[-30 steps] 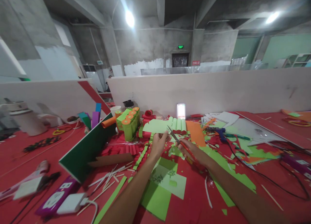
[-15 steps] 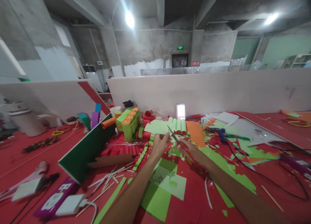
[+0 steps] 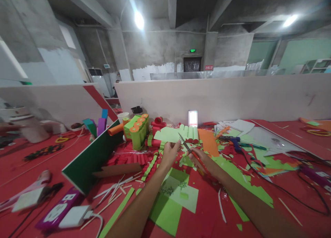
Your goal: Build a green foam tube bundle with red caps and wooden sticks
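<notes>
The right hand (image 3: 201, 159) is covering part of the scissors' handles (image 3: 198, 158), and whatever's at the fingertips of the left hand (image 3: 170, 153) is way too tiny to make out. Both forearms (image 3: 144, 203) get chopped by the bottom edge, the upright screen (image 3: 192, 118) is just pixelated white, and the red sign's lettering (image 3: 209, 68) is unreadable.

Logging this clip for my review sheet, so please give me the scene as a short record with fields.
left grip: left hand, fingertips beside the scissor tips; too small to tell what they pinch
right grip: right hand, around red-handled scissors
blade direction: toward the left hand
below the hands: pale sheet with star drawings, overlapping a brighter green sheet
right of the scissors: orange sheet, blue glue gun
left side: dark green board, purple box
surface: red tabletop, strewn with paper scraps
</notes>
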### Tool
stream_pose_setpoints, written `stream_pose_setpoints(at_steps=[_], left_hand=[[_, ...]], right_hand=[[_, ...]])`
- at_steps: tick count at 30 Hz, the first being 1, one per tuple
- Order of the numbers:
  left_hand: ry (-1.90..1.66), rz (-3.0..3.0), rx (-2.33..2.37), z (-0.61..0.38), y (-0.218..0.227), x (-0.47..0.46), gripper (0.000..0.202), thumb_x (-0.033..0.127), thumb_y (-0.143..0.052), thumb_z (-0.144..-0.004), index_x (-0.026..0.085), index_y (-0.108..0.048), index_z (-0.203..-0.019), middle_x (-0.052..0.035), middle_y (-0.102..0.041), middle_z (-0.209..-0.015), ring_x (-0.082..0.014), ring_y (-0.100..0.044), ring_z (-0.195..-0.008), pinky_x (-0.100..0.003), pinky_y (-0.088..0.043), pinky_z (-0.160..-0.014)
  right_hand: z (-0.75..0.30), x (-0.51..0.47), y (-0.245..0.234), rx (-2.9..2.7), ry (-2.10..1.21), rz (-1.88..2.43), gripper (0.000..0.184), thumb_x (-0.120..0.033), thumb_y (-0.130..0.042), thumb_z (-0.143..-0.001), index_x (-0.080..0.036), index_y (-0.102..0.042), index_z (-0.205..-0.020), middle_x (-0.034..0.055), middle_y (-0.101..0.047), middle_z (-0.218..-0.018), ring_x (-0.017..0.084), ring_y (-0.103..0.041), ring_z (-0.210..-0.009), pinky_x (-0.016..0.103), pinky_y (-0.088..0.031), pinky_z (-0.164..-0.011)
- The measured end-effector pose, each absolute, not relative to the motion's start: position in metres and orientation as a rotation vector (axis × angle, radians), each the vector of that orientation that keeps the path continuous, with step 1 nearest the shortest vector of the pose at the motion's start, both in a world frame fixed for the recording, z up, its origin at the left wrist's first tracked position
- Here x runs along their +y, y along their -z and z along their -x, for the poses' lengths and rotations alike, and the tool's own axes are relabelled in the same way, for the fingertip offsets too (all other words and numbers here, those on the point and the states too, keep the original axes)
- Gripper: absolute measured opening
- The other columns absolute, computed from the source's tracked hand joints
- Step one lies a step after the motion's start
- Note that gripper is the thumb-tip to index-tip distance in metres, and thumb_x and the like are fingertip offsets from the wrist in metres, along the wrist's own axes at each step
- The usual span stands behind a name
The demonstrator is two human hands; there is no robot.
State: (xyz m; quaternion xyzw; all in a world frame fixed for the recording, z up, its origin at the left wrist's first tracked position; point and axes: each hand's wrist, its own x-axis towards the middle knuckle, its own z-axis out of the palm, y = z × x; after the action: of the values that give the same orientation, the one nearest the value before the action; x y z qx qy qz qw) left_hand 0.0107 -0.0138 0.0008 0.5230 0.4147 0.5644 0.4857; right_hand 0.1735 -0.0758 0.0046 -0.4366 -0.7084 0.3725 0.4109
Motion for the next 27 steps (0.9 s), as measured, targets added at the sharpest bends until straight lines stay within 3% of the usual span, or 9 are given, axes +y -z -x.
stream_pose_setpoints(at_steps=[27], left_hand=[[-1.397,-1.220,1.015,-0.0111,-0.0033,-0.0146,0.033,0.042,-0.070,-0.069,0.011,-0.063,-0.077,-0.0075,-0.069,-0.069,-0.0165,-0.064,-0.065,-0.027,-0.049,-0.065]], right_hand=[[-0.1723,-0.0688,0.0028,-1.759,-0.929,1.076,0.035,-0.052,-0.056,-0.082,-0.020,-0.056,-0.094,-0.0045,-0.044,-0.063,0.010,-0.038,-0.050,0.021,-0.032,-0.047]])
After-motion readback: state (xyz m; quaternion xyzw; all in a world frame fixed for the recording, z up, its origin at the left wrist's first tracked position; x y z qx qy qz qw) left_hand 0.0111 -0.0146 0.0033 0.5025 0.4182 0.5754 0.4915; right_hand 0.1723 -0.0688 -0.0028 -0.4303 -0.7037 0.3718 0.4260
